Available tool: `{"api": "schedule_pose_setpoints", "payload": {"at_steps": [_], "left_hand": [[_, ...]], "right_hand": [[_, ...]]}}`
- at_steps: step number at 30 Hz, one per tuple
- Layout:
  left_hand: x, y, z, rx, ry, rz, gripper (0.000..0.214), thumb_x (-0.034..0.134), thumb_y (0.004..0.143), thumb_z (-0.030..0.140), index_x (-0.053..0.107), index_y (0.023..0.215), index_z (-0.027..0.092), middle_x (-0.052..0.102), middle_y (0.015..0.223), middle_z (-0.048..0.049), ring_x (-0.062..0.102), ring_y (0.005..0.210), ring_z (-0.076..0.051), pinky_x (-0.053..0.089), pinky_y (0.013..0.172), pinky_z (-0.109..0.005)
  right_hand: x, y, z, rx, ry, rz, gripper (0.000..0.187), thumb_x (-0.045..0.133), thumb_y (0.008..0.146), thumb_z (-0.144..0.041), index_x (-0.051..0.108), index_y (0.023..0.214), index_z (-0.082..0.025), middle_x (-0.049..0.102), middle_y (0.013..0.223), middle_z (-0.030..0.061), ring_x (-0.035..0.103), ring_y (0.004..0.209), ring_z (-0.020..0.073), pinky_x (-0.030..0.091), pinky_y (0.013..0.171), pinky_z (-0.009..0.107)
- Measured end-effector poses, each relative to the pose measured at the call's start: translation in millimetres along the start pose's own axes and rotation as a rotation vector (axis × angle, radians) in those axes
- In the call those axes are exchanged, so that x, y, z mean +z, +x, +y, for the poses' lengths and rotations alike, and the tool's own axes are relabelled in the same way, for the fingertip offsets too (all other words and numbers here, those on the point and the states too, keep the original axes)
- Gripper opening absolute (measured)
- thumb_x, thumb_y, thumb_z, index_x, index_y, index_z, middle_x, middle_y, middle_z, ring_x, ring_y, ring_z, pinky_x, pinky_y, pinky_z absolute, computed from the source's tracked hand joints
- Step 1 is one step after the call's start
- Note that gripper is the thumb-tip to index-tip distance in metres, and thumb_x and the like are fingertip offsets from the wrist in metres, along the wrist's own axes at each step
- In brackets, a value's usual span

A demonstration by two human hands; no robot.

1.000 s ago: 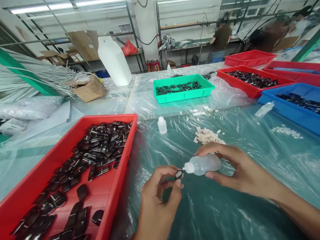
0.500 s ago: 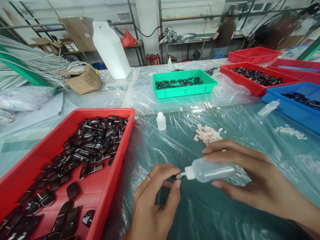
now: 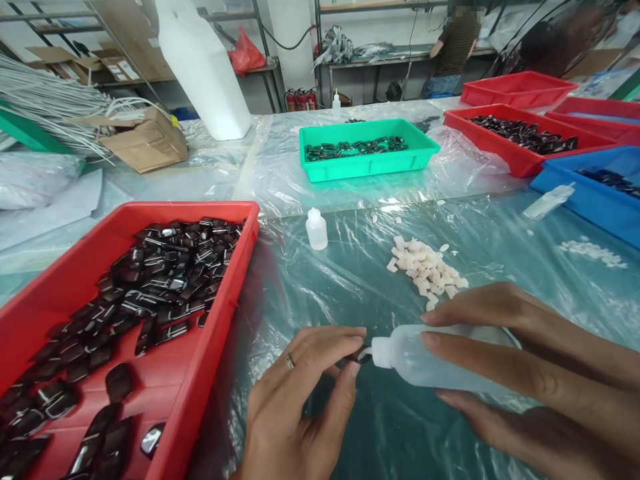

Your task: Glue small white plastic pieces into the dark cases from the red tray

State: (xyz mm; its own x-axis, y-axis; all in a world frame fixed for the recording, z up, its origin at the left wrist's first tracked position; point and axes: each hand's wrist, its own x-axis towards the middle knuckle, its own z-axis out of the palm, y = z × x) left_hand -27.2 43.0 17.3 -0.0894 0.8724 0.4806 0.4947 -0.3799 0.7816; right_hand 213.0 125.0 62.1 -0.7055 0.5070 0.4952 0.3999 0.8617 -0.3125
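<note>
My left hand (image 3: 295,400) pinches a small black glossy part (image 3: 361,357) between thumb and fingertips; a ring sits on one finger. My right hand (image 3: 515,373) is wrapped round a translucent squeeze bottle (image 3: 430,363) lying almost level, its white nozzle touching the black part. Both hands hover low over the plastic-covered table (image 3: 350,287). A red tray (image 3: 210,347) full of several black glossy parts (image 3: 165,273) stands just left of my left hand. A heap of small white pieces (image 3: 425,267) lies beyond my right hand.
A small capped white bottle (image 3: 316,229) stands mid-table. Farther back sit a green tray (image 3: 367,148), red trays (image 3: 520,137), a blue tray (image 3: 600,193), another squeeze bottle (image 3: 547,202), a big white jug (image 3: 203,67) and a cardboard box (image 3: 145,140). A person (image 3: 457,40) works far behind.
The view has tipped downward and closer. The bottle has tilted flatter and my right hand now grips it farther back; its nozzle stays against the black part in my left hand.
</note>
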Motion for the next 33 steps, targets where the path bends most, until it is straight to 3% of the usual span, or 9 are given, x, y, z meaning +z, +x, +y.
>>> {"api": "schedule_pose_setpoints", "payload": {"at_steps": [5, 11, 15, 21, 33], "left_hand": [[1.5, 0, 1, -0.018, -0.012, 0.010, 0.037, 0.063, 0.090, -0.003, 0.069, 0.115, 0.023, 0.076, 0.112, -0.0033, 0.071, 0.103, -0.017, 0.060, 0.084, -0.025], [1.3, -1, 0, -0.013, 0.007, 0.004, 0.038, 0.064, 0.089, -0.004, 0.069, 0.116, 0.022, 0.076, 0.112, -0.0027, 0.071, 0.102, -0.016, 0.059, 0.088, -0.025], [0.9, -1, 0, -0.009, 0.024, -0.001, 0.038, 0.063, 0.089, -0.004, 0.068, 0.116, 0.023, 0.076, 0.109, -0.0017, 0.071, 0.102, -0.015, 0.059, 0.086, -0.023], [1.7, -2, 0, 0.017, 0.017, -0.016, 0.039, 0.062, 0.088, -0.007, 0.069, 0.115, 0.020, 0.076, 0.112, -0.0022, 0.070, 0.107, -0.015, 0.057, 0.097, -0.025], [2.0, -3, 0, 0.004, 0.004, -0.030, 0.039, 0.062, 0.088, -0.007, 0.068, 0.115, 0.021, 0.075, 0.113, -0.0006, 0.069, 0.107, -0.014, 0.055, 0.098, -0.025]], "right_hand": [[-1, -6, -2, 0.014, -0.037, -0.017, 0.044, 0.064, 0.092, -0.028, 0.062, 0.136, -0.032, 0.061, 0.132, 0.0053, 0.065, 0.121, 0.0239, 0.063, 0.090, 0.027], [0, -10, -1, 0.013, -0.066, -0.011, 0.044, 0.060, 0.096, -0.031, 0.059, 0.139, -0.034, 0.060, 0.135, 0.0020, 0.061, 0.125, 0.0209, 0.056, 0.105, 0.026], [0, -4, -2, 0.024, -0.050, -0.018, 0.048, 0.068, 0.091, -0.029, 0.058, 0.138, -0.031, 0.062, 0.135, -0.0003, 0.061, 0.124, 0.0222, 0.052, 0.111, 0.030], [0, 2, -1, -0.026, 0.001, 0.022, 0.038, 0.071, 0.087, -0.026, 0.065, 0.125, -0.027, 0.066, 0.126, -0.0016, 0.065, 0.115, 0.0199, 0.057, 0.102, 0.028], [-5, 3, 0, -0.062, -0.028, 0.001, 0.041, 0.072, 0.087, -0.030, 0.064, 0.127, -0.025, 0.067, 0.127, 0.0004, 0.065, 0.118, 0.0197, 0.061, 0.096, 0.026]]}}
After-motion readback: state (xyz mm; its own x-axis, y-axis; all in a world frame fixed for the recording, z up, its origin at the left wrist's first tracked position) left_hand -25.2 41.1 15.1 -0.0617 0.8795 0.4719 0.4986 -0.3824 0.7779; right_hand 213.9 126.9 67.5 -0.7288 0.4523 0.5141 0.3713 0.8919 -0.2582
